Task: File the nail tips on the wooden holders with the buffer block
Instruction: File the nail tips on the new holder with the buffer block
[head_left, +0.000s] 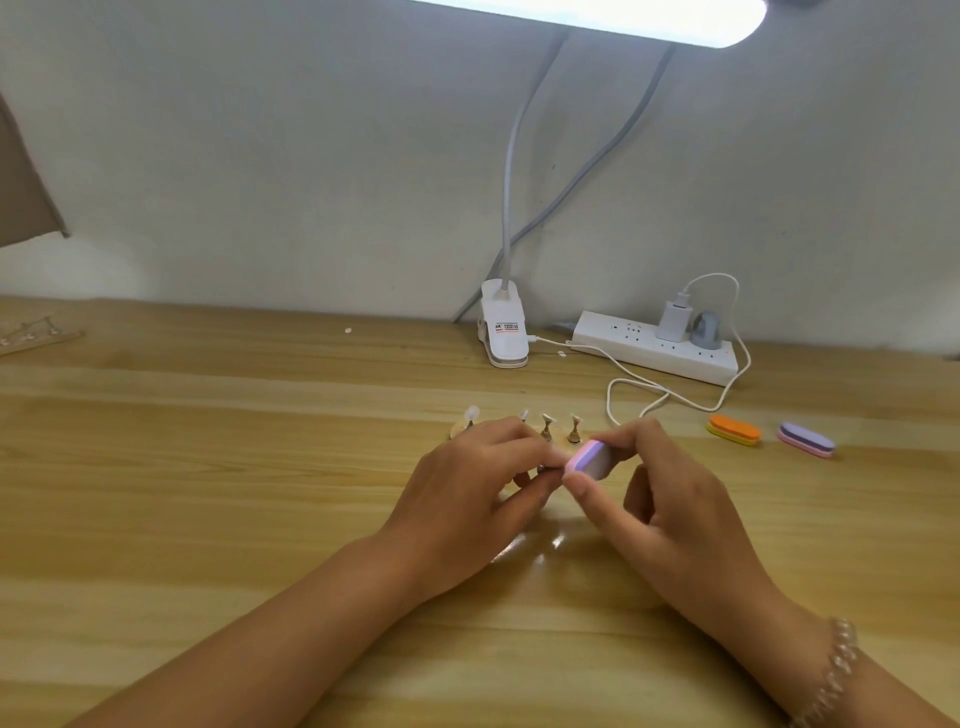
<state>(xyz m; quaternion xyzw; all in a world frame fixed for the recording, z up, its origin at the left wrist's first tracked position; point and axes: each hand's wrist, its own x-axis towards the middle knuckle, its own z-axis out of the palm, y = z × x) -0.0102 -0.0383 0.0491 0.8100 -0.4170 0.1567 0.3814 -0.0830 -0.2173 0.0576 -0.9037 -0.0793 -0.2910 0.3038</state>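
Right hand (670, 499) is pinching the pink-purple buffer block (591, 460) between thumb and forefinger. Left hand (478, 483), fingers curled, is gripping a nail tip stand on the wooden holder (558, 444), above the tabletop (208, 467).

The desk (208, 467) is pale wood with visible grain and a slight sheen. The buffer block (589, 460) looks matt and foam-like, while the power strip (654, 356) is smooth white plastic, and the wall (260, 156) is matt.
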